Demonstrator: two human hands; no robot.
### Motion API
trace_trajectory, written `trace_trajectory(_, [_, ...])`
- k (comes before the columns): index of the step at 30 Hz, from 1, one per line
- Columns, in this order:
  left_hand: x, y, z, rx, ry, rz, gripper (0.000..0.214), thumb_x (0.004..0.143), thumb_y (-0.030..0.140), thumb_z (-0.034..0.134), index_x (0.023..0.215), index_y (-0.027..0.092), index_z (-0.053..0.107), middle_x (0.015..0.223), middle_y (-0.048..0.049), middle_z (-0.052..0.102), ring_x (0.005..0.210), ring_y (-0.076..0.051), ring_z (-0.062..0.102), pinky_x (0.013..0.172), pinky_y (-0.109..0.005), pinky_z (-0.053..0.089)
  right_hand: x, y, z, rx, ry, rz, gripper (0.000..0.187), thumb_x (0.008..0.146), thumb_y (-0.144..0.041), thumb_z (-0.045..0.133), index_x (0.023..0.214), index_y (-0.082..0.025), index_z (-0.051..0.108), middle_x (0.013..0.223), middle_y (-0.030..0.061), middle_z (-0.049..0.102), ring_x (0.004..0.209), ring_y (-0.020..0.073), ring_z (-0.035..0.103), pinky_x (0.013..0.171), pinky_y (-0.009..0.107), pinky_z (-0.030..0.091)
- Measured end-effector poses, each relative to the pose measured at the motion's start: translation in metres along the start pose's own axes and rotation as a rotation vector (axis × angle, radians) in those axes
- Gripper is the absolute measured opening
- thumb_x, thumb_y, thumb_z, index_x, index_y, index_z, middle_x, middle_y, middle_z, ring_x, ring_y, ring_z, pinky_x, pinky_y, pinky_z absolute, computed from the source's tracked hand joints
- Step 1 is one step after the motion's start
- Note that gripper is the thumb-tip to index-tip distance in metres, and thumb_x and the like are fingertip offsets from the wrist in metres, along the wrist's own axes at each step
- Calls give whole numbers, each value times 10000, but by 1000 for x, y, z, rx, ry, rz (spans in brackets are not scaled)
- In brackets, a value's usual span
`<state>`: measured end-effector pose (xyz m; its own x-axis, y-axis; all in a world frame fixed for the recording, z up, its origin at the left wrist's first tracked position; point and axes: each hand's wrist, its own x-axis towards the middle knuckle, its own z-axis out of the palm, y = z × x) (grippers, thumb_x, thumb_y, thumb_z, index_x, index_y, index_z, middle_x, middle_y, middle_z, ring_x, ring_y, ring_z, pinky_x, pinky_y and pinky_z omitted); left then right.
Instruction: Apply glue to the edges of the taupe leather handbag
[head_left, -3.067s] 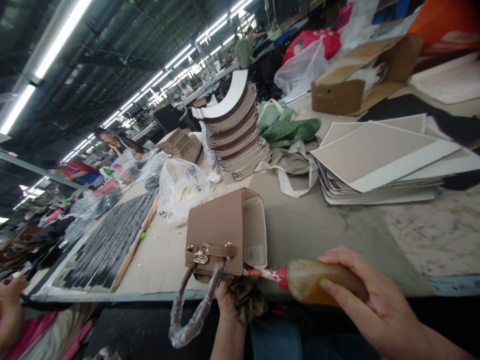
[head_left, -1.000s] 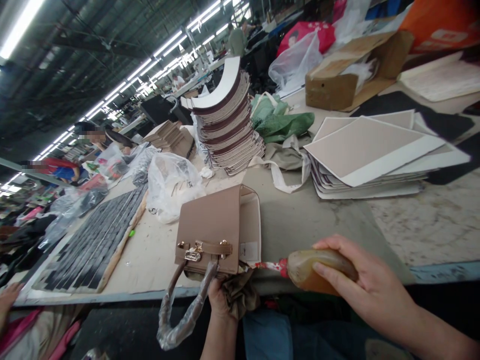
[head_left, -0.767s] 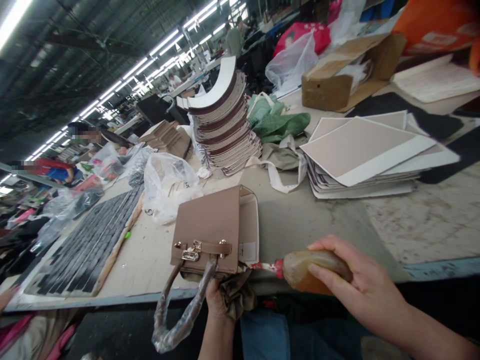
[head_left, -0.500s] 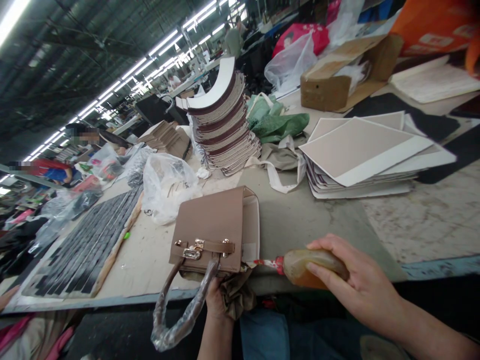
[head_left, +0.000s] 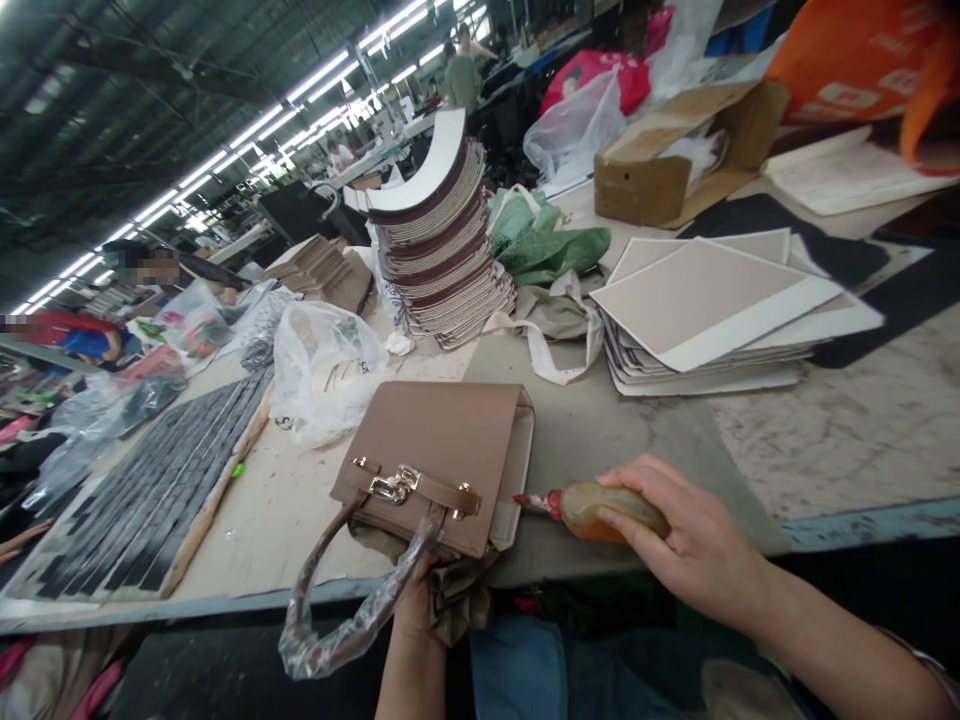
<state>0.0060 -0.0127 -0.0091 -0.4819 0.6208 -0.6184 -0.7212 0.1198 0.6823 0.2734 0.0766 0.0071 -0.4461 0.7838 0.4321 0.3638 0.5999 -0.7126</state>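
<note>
A tan handbag point(head_left: 442, 425) with gold clasp hardware lies tilted at the table's front edge. Its plastic-wrapped handle point(head_left: 375, 610) hangs over that edge. My left hand point(head_left: 414, 605) grips the bag from below, at the bunched olive-brown lining point(head_left: 459, 600); the fingers are mostly hidden by bag and cloth. In my right hand point(head_left: 675, 520) is a squeeze bottle point(head_left: 600, 510) of amber liquid, probably glue, with fingers and thumb wrapped round it. Its red, smeared nozzle point(head_left: 534, 502) points left at the bag's open side, close to the pale side panel.
Behind the bag stands a tall stack of curved panels point(head_left: 446, 265). Flat beige panels point(head_left: 720, 300) are piled to the right, near an open cardboard box point(head_left: 637, 185). Dark strips point(head_left: 150, 490) and a clear plastic bag point(head_left: 326, 370) lie left. Other people are at the far left.
My left hand has turned the handbag slightly, its side swinging toward the right. The bottle has shifted a little left and up, its nozzle now higher along the bag's side.
</note>
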Motion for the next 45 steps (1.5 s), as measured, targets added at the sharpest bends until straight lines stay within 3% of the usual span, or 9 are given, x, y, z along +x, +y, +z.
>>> trace_trajectory(7, [1, 3, 1, 86, 98, 30, 246, 543, 160, 704, 785, 154, 665, 813, -60, 742, 941, -325, 678, 828, -426, 569, -2, -7, -4, 131, -162, 22, 151, 907, -200, 505, 1056, -226, 505, 895, 31, 542, 803, 150, 546, 697, 256, 464])
trace_trajectory(10, [0, 4, 2, 94, 117, 32, 254, 548, 160, 715, 796, 159, 662, 767, -53, 736, 960, -323, 672, 837, -428, 567, -1, -4, 0, 113, -123, 36, 155, 907, -202, 509, 1061, -223, 505, 912, 37, 549, 825, 158, 549, 723, 268, 463])
trace_trajectory(14, [1, 2, 0, 113, 75, 3, 332, 587, 189, 709, 914, 157, 669, 816, -69, 742, 903, -327, 688, 751, -441, 591, 2, 8, 5, 18, 22, 82, 164, 892, -197, 532, 1054, -209, 514, 931, 45, 559, 853, 169, 550, 758, 282, 456])
trace_trajectory(21, [4, 2, -9, 101, -6, 17, 381, 590, 147, 708, 967, 138, 659, 873, -92, 743, 803, -306, 706, 689, -419, 602, -1, -3, 7, 164, -150, 177, 120, 863, -209, 550, 982, -220, 540, 897, 22, 579, 819, 162, 572, 719, 272, 469])
trace_trajectory(24, [-1, 3, -5, 92, -40, 31, 439, 592, 150, 718, 1024, 143, 641, 893, -94, 743, 807, -314, 706, 659, -419, 602, 1, 2, 10, 116, -76, 162, 118, 869, -211, 542, 988, -209, 546, 901, 36, 585, 824, 170, 575, 731, 288, 479])
trace_trajectory(31, [-20, 11, 9, 167, -130, -33, 275, 573, 194, 706, 834, 116, 663, 737, -117, 733, 551, -299, 686, 280, -264, 446, 13, 33, 13, -93, 157, 77, 132, 896, -239, 532, 1018, -188, 533, 919, 67, 584, 867, 200, 568, 780, 335, 483])
trace_trajectory(36, [-21, 14, 11, 172, -116, -35, 186, 578, 180, 702, 755, 128, 678, 699, -95, 732, 493, -278, 666, 266, -276, 445, 9, 26, 10, -29, 102, 93, 139, 884, -223, 544, 1018, -191, 530, 918, 58, 575, 875, 195, 566, 779, 323, 477])
trace_trajectory(41, [-4, 10, -8, 94, -6, -1, 236, 531, 122, 703, 765, 133, 675, 759, -95, 745, 687, -309, 710, 565, -401, 603, 1, 12, 9, 118, -82, 78, 141, 870, -185, 541, 1010, -206, 541, 895, 38, 577, 824, 166, 572, 722, 282, 483])
trace_trajectory(45, [-7, 12, -8, 178, -99, -31, 209, 598, 188, 690, 793, 116, 677, 703, -114, 730, 532, -296, 682, 328, -312, 508, 9, 30, 14, -30, 99, 58, 148, 886, -218, 539, 1031, -188, 536, 927, 72, 584, 865, 199, 570, 770, 335, 492])
